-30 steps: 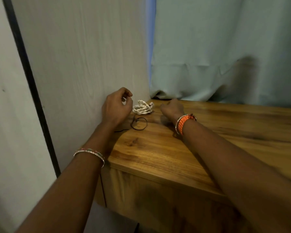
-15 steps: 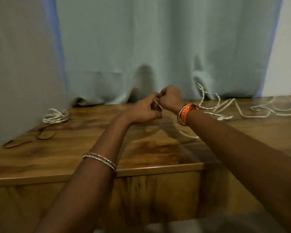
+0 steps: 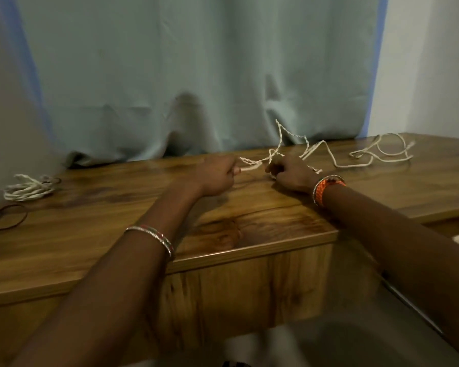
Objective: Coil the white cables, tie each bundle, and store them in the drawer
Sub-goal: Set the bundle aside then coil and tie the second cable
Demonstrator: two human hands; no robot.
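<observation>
Two hands are working one loose white cable (image 3: 337, 161) on the wooden top (image 3: 117, 234); the left hand (image 3: 217, 178) is pinching its end, the right hand (image 3: 289, 176) is curling round a strand; a coiled bundle (image 3: 28, 188) is lying far left.

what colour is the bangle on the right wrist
Orange, with a thin silver band beside it; the head view, the only one, shows it.

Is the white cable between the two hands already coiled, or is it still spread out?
Spread out. The cable trails loose across the table to the right; both hands pinch one end.
</observation>
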